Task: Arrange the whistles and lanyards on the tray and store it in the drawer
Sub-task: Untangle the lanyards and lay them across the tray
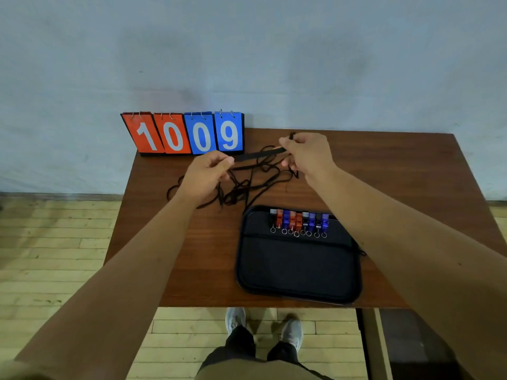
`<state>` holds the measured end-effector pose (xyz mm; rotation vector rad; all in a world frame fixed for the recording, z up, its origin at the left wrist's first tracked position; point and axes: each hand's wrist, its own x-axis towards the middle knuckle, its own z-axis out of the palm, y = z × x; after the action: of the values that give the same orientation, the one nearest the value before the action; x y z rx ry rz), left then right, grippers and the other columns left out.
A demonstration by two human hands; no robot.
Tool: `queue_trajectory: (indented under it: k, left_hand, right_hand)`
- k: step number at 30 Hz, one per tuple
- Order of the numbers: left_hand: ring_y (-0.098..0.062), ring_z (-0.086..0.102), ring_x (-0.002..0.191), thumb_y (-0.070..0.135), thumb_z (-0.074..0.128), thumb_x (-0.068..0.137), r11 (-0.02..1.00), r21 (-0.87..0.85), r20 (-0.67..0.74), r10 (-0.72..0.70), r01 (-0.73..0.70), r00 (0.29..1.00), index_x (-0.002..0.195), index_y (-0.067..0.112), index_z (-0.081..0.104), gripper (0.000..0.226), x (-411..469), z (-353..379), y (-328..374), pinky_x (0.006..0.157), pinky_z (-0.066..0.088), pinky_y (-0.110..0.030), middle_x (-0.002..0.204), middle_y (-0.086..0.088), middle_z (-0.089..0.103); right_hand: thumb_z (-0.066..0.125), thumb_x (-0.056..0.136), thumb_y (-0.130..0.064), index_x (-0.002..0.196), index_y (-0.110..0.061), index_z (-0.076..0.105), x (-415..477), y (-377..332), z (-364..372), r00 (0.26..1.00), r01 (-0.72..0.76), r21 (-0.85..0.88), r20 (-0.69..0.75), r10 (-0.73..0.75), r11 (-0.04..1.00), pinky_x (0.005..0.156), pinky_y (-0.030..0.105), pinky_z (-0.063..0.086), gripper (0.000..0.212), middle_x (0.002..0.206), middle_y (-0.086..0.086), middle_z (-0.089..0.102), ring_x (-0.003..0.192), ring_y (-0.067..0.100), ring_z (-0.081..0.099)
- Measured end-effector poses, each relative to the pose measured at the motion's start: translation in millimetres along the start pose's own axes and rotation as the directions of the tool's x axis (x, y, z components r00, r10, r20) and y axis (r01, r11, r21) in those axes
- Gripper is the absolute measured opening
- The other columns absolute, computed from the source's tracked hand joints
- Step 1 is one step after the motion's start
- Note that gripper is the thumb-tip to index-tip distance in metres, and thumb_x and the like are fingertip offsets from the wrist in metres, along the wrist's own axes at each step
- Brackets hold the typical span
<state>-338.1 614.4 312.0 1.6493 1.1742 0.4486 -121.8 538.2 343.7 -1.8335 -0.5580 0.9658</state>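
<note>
Holding one lanyard [260, 154] taut beyond the tray [299, 270], your left hand [204, 175] and right hand [307, 152] both pinch it in their fingers. Fold it evenly, clear of the tangle [247, 187], then lay it below the whistles [299, 222] on the tray.

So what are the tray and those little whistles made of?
The black tray looks like plastic: its raised rim shines, though the floor looks matte, perhaps lined. The whistles seem glossy coloured plastic, with small metal rings that glint silver.
</note>
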Motion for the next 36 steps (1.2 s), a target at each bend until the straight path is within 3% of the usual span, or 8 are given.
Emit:
queue_trajectory:
  k: [4, 8, 11, 17, 23, 30, 33, 36]
  left_hand:
    - [-0.007, 0.063, 0.074, 0.033, 0.049, 0.104, 1.000, 0.016, -0.071, 0.028, -0.027, 0.997, 0.098, 0.027, 0.068, 0.022, -2, -8, 6, 0.075, 0.049, -0.022, 0.081, 0.001, 0.068]
    - [-0.004, 0.065, 0.071, 0.021, 0.049, 0.105, 0.990, -0.067, -0.076, 0.120, -0.125, 0.990, 0.105, 0.017, 0.070, 0.021, -3, -6, 23, 0.070, 0.053, -0.021, 0.080, 0.001, 0.068]
    - [-0.011, 0.069, 0.074, 0.011, 0.051, 0.104, 0.970, -0.189, -0.079, 0.142, -0.154, 0.987, 0.112, 0.012, 0.069, 0.020, 0, -3, 32, 0.070, 0.055, -0.023, 0.086, 0.000, 0.073]
    - [-0.004, 0.059, 0.069, 0.005, 0.041, 0.105, 0.988, -0.134, -0.155, 0.055, -0.076, 0.986, 0.098, 0.023, 0.070, 0.035, 8, -4, 26, 0.067, 0.049, -0.017, 0.086, 0.001, 0.065]
    - [-0.010, 0.070, 0.084, 0.013, 0.050, 0.103, 0.994, 0.111, -0.042, 0.023, -0.018, 0.999, 0.114, 0.018, 0.066, 0.020, -1, 2, -8, 0.075, 0.051, -0.020, 0.093, 0.001, 0.073]
    - [-0.001, 0.060, 0.066, 0.000, 0.038, 0.104, 0.971, 0.233, 0.140, -0.090, 0.056, 0.986, 0.104, 0.011, 0.069, 0.033, -7, 35, -28, 0.065, 0.046, -0.013, 0.082, -0.005, 0.063]
    - [-0.004, 0.044, 0.043, -0.013, 0.032, 0.096, 0.969, 0.083, 0.119, -0.241, 0.232, 0.963, 0.084, 0.004, 0.064, 0.038, -8, 55, -20, 0.044, 0.033, -0.010, 0.066, -0.006, 0.055]
    - [-0.010, 0.036, 0.041, -0.009, 0.034, 0.094, 0.938, 0.105, 0.147, -0.343, 0.330, 0.928, 0.077, 0.007, 0.057, 0.033, -1, 67, -23, 0.046, 0.030, -0.018, 0.036, 0.005, 0.045]
  right_hand:
    - [0.065, 0.097, -0.017, 0.094, -0.010, 0.065, 2, 23, -10, 0.997, -0.064, -0.016, -0.043, 0.064, 0.998, 0.049, 0.023, 0.048, 0.008, 0.086, 0.011, 0.077, 0.054, 0.015, 0.064]
    - [0.069, 0.094, -0.014, 0.112, 0.008, 0.060, 0, 35, -11, 0.992, -0.127, -0.125, -0.028, 0.124, 0.984, 0.049, 0.023, 0.051, 0.030, 0.082, 0.016, 0.075, 0.057, 0.018, 0.069]
    - [0.070, 0.092, -0.008, 0.134, -0.018, 0.041, -5, 34, -14, 0.998, -0.069, -0.150, 0.002, 0.070, 0.986, 0.054, 0.025, 0.055, 0.052, 0.087, 0.014, 0.074, 0.061, 0.020, 0.073]
    - [0.067, 0.095, -0.021, 0.106, -0.011, 0.071, -15, 28, -34, 0.953, 0.167, -0.385, 0.300, -0.049, 0.908, 0.074, 0.023, 0.061, 0.015, 0.091, 0.006, 0.078, 0.080, 0.014, 0.076]
    - [0.059, 0.099, -0.035, 0.080, -0.017, 0.067, -25, 49, -70, 0.921, 0.329, -0.659, 0.382, -0.076, 0.677, 0.079, 0.036, 0.057, 0.028, 0.079, 0.000, 0.074, 0.076, 0.020, 0.071]
    - [0.062, 0.096, -0.041, 0.109, -0.017, 0.076, -32, 90, -105, 0.953, 0.283, -0.732, 0.290, -0.092, 0.620, 0.114, 0.042, 0.030, 0.030, 0.142, 0.004, 0.040, 0.133, 0.021, 0.036]
    - [0.055, 0.101, -0.034, 0.092, -0.005, 0.071, -38, 97, -113, 0.927, 0.342, -0.732, 0.365, -0.084, 0.589, 0.090, 0.036, 0.048, 0.034, 0.103, 0.006, 0.065, 0.094, 0.016, 0.057]
    - [0.053, 0.103, -0.030, 0.079, -0.005, 0.066, -42, 104, -117, 0.942, 0.264, -0.694, 0.333, -0.026, 0.670, 0.059, 0.027, 0.039, 0.037, 0.066, -0.001, 0.061, 0.057, 0.012, 0.051]
